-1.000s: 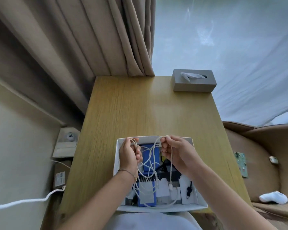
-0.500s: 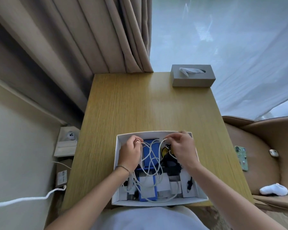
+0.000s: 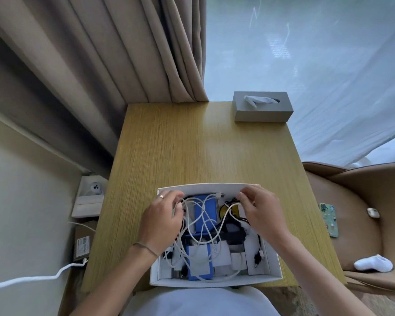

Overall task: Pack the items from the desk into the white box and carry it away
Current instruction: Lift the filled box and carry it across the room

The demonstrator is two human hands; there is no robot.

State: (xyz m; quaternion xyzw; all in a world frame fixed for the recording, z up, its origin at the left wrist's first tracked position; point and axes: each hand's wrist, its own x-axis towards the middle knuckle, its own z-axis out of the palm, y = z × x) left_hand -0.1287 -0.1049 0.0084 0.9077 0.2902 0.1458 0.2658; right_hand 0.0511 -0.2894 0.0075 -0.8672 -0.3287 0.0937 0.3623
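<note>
The white box sits open on the near edge of the wooden desk, directly in front of the person. Both hands are inside the box at its far end, one at each side, well apart.

Left hand: positioned over the far-left part of the box, palm down, fingers curled around loops of the white cable. A ring is visible on one finger and a thin bracelet on the wrist.

Right hand: positioned over the far-right part of the box, fingers bent, pinching a strand of the same white cable near the far wall of the box.

Box contents: the white cable lies in loose loops across the middle, over a blue rectangular item at the far centre and a second blue item at the near centre. A yellow object lies just right of the far blue item, partly hidden. A black adapter with a black lead lies below the right hand. White cards or small packages lie along the near side.

Surroundings: a grey tissue box stands at the far-right corner of the desk. A brown chair stands to the right of the desk, carrying a phone and a white sock. Beige curtains hang beyond the far-left edge of the desk.
</note>
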